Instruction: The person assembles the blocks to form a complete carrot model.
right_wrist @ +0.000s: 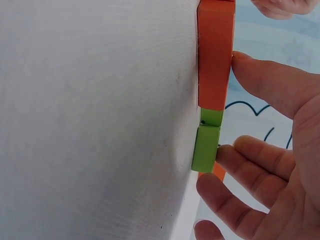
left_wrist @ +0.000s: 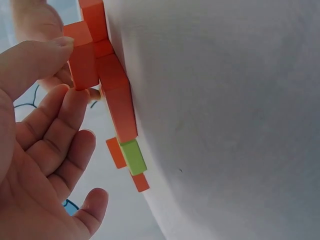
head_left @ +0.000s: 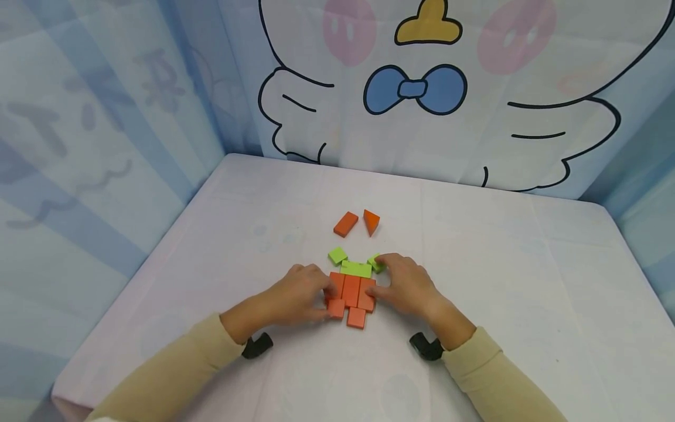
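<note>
Orange and green wooden blocks form a flat figure on the table. Three long orange blocks (head_left: 351, 291) lie side by side, with a long green block (head_left: 355, 269) along their far end. My left hand (head_left: 296, 293) pinches a small orange block (left_wrist: 84, 65) between thumb and fingertips at the figure's near left corner. A second small orange block (head_left: 356, 318) sits at the near edge. My right hand (head_left: 410, 285) has its thumb on the rightmost long orange block (right_wrist: 216, 55), while its fingertips touch a small green block (right_wrist: 206, 149). Another small green block (head_left: 337, 255) lies at far left.
Beyond the figure lie a loose orange rectangular block (head_left: 345, 224) and an orange triangular block (head_left: 371, 223). A pale cloth covers the table (head_left: 506, 281). Printed curtains (head_left: 411, 135) stand along its back and sides.
</note>
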The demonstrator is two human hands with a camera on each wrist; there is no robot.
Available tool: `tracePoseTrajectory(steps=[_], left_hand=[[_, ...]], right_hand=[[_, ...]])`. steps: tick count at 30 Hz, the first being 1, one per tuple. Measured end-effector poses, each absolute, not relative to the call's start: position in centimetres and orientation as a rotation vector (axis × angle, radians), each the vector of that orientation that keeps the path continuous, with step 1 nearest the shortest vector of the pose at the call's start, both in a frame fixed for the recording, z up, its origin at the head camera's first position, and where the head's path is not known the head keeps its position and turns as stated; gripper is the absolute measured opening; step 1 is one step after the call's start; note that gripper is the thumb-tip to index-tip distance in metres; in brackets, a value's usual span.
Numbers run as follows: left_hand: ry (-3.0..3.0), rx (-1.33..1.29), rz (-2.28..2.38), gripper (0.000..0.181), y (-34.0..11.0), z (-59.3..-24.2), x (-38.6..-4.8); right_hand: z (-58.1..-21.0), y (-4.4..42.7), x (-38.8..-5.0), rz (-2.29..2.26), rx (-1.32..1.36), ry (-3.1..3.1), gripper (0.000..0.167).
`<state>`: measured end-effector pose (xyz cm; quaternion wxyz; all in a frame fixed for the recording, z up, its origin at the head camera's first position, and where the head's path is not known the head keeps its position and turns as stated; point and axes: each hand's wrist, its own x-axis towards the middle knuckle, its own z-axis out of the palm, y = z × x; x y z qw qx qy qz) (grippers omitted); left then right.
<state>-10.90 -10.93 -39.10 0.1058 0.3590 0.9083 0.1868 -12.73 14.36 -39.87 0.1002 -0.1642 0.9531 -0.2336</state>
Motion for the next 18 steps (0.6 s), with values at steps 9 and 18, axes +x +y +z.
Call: tracePoseTrajectory(steps=[9,18], left_hand=[[2.668,1.064,0.491,0.024,-10.63,-39.51,-10.53],[2.702,1.052,0.454,0.033,-10.42,-39.53,-10.36]], right_hand=[[-39.94,14.35,-12.73,-0.691,-0.497,2.814,0.061],[-39.93,14.41,-12.72,-0.694,-0.489,2.816,0.062]])
